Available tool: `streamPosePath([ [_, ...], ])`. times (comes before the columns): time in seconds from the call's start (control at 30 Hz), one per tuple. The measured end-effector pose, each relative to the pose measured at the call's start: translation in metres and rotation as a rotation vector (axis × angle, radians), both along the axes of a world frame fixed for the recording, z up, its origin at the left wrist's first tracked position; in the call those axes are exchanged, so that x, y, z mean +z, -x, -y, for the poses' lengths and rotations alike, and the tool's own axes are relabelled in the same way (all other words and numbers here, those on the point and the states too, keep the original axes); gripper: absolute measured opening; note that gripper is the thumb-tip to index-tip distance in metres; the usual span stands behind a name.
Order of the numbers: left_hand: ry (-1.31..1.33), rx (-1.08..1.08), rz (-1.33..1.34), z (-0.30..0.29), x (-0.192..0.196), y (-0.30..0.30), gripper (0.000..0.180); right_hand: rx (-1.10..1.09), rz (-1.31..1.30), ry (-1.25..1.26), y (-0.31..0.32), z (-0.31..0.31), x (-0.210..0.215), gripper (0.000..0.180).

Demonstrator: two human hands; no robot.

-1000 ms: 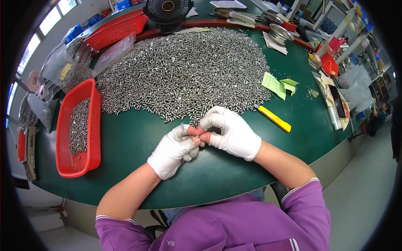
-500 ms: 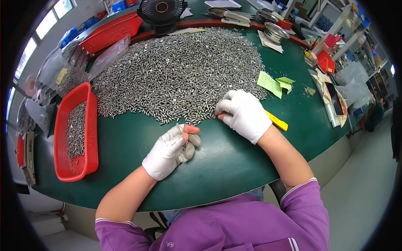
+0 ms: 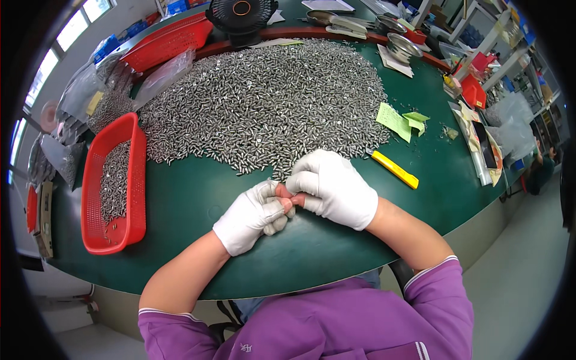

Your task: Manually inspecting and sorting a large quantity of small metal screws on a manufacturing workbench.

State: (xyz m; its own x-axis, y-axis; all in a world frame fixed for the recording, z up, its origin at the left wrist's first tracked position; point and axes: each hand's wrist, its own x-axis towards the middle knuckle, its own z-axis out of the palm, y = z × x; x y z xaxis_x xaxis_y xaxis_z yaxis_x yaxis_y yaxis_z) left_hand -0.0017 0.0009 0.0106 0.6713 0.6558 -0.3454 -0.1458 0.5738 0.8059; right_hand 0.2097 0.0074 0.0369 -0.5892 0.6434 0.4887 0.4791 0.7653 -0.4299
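A dark green tabletop (image 3: 336, 258) curved around me in a workroom, with windows (image 3: 72, 29) to the left, shelving (image 3: 492, 51) to the right and a black fan (image 3: 240, 21) at the far side. Silvery metal pieces (image 3: 264, 102), small, slim and shiny, lay heaped densely across the middle of the table, just beyond my white-gloved left hand (image 3: 255, 215) and right hand (image 3: 336, 191). My bare fingertips were drawn together close to the heap's near edge; whether either pinch had closed on a piece, I could not tell. Green paper (image 3: 394, 122) and a yellow cutter (image 3: 395, 170) lay to the heap's right. At my left, a red perforated basket (image 3: 139, 180) held similar pieces, a few strays scattered at its nearly bare near end. Plastic bags (image 3: 111, 99) filled with small grey items sat behind it, a second red basket (image 3: 168, 45) leaned farther back, and a metal bowl (image 3: 401, 45) stood at far right.
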Motion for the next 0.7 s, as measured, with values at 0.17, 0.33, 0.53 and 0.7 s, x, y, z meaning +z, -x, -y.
streamPosePath([
  [0.17,-0.012,0.07,0.026,0.002,-0.004,0.001,0.02,-0.185,0.062,-0.03,-0.009,-0.01,0.002,0.013],
  [0.33,0.02,0.056,0.037,-0.001,-0.002,0.001,0.023,-0.433,0.31,-0.002,-0.023,-0.018,-0.013,0.008],
  [0.53,0.019,0.045,0.069,0.0,0.001,0.001,0.028,-0.435,0.377,0.05,-0.018,-0.017,-0.013,0.01],
  [0.7,0.001,0.064,0.095,0.0,-0.001,0.001,0.032,-0.159,-0.004,0.053,-0.007,-0.008,-0.007,0.013],
])
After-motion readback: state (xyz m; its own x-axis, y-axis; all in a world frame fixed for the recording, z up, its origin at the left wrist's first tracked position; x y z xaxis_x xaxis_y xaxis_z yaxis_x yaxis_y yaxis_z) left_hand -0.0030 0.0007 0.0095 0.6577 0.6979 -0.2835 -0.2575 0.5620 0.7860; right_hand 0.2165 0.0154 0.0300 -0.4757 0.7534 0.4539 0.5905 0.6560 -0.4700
